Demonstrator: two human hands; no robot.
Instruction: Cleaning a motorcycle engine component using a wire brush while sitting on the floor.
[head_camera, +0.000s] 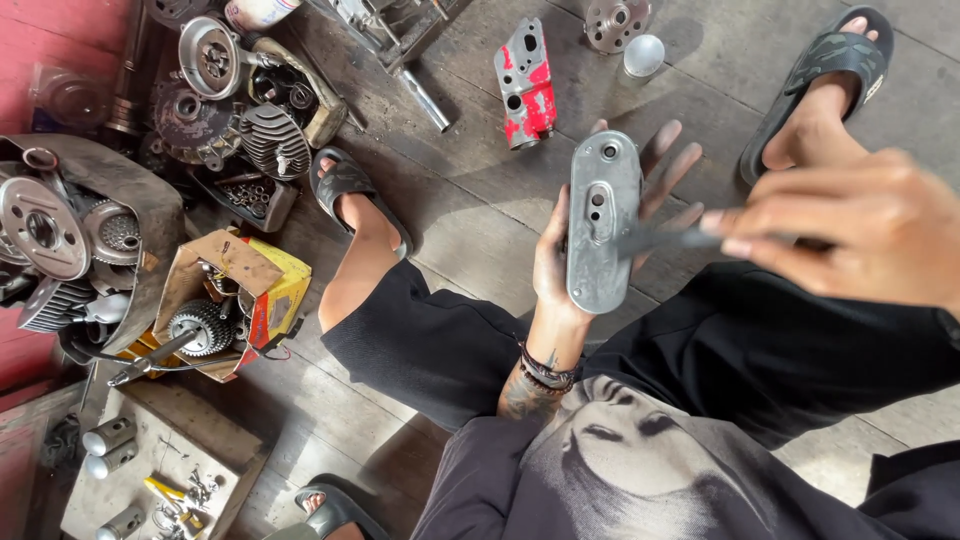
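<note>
My left hand (560, 255) holds an oblong silver metal cover plate (600, 222) upright against its palm, fingers spread behind it. My right hand (850, 225) grips a thin grey tool (665, 240) whose tip touches the plate's middle. The right hand is blurred. Below are my black shorts and dark printed shirt. My feet in black sandals (352, 185) rest on the concrete floor.
A red and silver engine part (525, 85) lies on the floor ahead. Engine parts and gears (215, 95) pile up at the left, with a torn cardboard box (225, 295) holding a gear. A board with small cylinders and screws (140, 470) sits lower left.
</note>
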